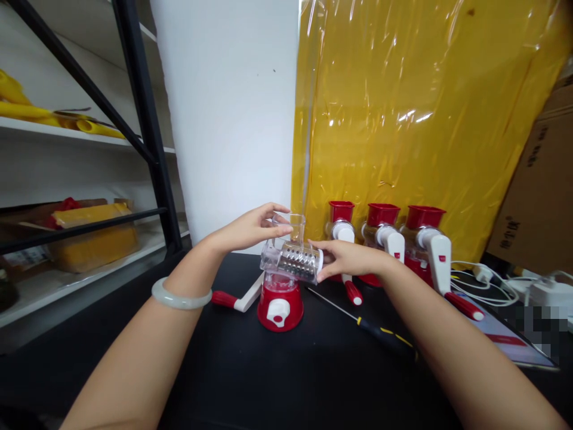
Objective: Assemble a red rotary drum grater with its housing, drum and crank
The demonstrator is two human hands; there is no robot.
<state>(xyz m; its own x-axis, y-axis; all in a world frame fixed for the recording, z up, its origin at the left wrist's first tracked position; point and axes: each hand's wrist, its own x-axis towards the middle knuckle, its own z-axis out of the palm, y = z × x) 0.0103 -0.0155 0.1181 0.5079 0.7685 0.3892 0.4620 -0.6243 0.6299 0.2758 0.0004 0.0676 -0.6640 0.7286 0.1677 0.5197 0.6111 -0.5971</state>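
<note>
A rotary grater with a red base (280, 310) and a clear plastic body (270, 257) stands on the black table. My left hand (250, 229) grips the clear feed chute (295, 222) on top, thumb in front and fingers behind. At the body's right opening, my right hand (342, 258) has its fingers round the white end of a metal grating drum (298, 260), which sits at least partly inside the clear body. A loose crank handle (237, 301), white with a red grip, lies left of the base. The right fingertips are partly hidden behind the drum end.
Several things stand to the right: three assembled red graters (384, 215) with cranks, white cables (483, 275) and a flat screen device (514, 340). A screwdriver (380, 331) lies under my right forearm. Shelving (154, 149) is at left; a cardboard box (532, 197) is at right.
</note>
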